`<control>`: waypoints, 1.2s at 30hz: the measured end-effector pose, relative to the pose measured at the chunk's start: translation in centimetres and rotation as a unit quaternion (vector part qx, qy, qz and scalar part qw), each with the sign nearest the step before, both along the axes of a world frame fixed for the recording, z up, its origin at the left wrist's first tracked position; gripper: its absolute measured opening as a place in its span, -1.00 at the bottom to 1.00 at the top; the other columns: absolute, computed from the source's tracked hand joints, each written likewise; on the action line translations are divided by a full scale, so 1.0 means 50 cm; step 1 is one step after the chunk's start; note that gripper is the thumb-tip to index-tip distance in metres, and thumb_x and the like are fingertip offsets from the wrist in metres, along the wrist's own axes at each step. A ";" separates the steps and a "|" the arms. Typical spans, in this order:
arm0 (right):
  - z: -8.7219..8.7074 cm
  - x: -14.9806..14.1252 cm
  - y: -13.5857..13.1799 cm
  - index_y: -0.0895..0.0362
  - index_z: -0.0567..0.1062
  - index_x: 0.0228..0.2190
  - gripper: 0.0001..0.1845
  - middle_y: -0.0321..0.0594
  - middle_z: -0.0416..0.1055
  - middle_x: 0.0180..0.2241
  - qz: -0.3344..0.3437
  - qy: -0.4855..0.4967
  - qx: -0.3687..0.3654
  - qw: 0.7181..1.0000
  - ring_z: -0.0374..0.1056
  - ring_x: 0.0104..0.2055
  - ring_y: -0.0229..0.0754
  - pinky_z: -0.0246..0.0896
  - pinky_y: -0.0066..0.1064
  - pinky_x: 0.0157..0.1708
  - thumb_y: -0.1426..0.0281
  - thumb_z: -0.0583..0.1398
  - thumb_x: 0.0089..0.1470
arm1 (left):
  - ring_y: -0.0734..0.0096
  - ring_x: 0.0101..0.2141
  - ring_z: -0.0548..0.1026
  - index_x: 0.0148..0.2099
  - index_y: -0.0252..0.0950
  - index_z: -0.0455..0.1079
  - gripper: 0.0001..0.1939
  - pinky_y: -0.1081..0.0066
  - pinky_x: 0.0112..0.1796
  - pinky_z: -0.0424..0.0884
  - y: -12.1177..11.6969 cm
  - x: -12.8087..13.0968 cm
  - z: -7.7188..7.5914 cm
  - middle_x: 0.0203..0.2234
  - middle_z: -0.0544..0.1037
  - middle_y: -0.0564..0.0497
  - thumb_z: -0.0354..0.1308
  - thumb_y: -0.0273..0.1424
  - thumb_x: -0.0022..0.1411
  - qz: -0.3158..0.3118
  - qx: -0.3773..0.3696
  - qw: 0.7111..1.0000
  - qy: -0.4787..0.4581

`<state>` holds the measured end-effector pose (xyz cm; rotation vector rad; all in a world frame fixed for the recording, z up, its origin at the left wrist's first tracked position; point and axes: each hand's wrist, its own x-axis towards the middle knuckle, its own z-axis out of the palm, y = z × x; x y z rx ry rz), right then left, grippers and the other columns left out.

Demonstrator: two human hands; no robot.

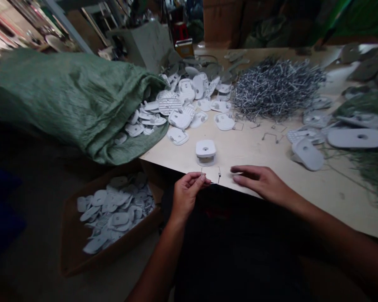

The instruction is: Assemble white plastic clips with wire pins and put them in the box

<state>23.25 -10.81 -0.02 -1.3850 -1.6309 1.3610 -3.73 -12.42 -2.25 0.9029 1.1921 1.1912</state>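
Between the thumb and fingers of my left hand is a thin bent wire spring, held at the table's front edge. My right hand is just to the right of the spring, touching nothing, with thumb and fingers apart. Right behind the spring stands a small white plastic piece, made of an upper and a lower plate with a gap between them. A few loose wire springs lie farther back on the wooden table.
A large pile of metal springs sits at the back. White plastic plates spill from a green woven sack on the left. Below, a cardboard box holds more white pieces. Other white parts lie at right.
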 end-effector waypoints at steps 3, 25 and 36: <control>-0.030 -0.073 0.025 0.17 0.70 0.02 -0.41 -0.04 0.67 -0.15 0.006 0.140 -0.079 0.987 0.57 -0.18 -0.05 0.51 -0.21 -0.11 -0.03 0.41 0.16 | 0.28 -0.32 0.71 -0.11 -0.36 0.60 -0.57 0.35 -0.19 0.64 0.011 0.010 0.002 -0.34 0.74 -0.12 0.52 -0.13 0.17 -0.009 -0.018 1.000 0.015; -0.082 -0.146 0.094 0.19 0.66 -0.34 -0.67 -0.07 0.64 -0.30 -0.013 0.191 -0.121 0.974 0.50 -0.43 -0.28 0.48 -0.49 -0.43 0.16 0.39 0.26 | 0.24 -0.35 0.72 -0.12 -0.37 0.61 -0.50 0.38 -0.28 0.63 0.096 -0.023 0.000 -0.34 0.73 -0.14 0.53 -0.04 0.14 -0.039 -0.063 0.995 0.059; -0.074 -0.153 0.100 0.22 0.67 -0.30 -0.75 -0.04 0.65 -0.32 -0.057 0.196 -0.168 0.964 0.50 -0.48 -0.26 0.49 -0.50 -0.51 0.26 0.46 0.20 | 0.27 -0.43 0.70 -0.13 -0.35 0.61 -0.48 0.41 -0.38 0.61 0.117 -0.040 -0.009 -0.36 0.72 -0.13 0.54 0.00 0.10 -0.081 -0.087 0.991 0.057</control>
